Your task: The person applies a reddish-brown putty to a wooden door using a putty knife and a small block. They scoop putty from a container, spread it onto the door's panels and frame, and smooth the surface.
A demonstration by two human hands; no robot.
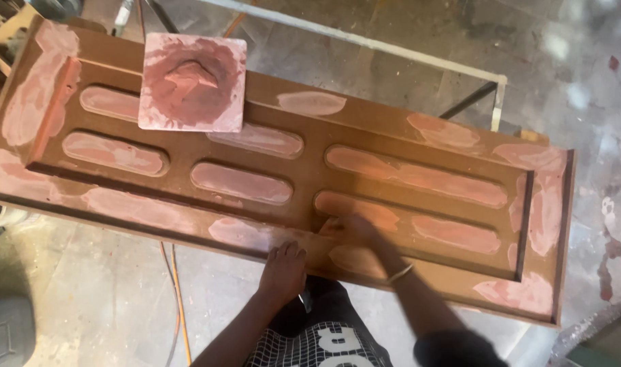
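1. Grey concrete floor (86,285), stained and dusty, fills the background; red splashes mark it at the far right, and an orange cable (178,299) trails across it near the left.
2. Across the middle lies a long brown door panel (310,160), running from far left to near right. It rests on a metal frame (406,51), whose pale bar and dark leg show beyond the far edge.
3. The panel carries rounded, oblong recesses in rows, inside a raised border. Pink filler patches (453,183) cover most recesses, the corners and parts of the border.
4. On the panel's far left part sits a square board (192,83), smeared with pinkish-red filler heaped in the middle. It overlaps one recess and the far border.
5. A pale grey container (8,333) stands on the floor at the near left corner, only partly seen.
6. The person's dark patterned clothing (317,343) shows at the near edge, between the two arms.
7. The right hand (351,231) lies on the panel near its near edge, just beside a filled recess. It is blurred, so I cannot tell whether it holds anything. A thin bangle (399,274) circles that wrist.
8. The left hand (283,268) rests on the panel's near edge, fingers curled over the rim, gripping it, close to the right hand.
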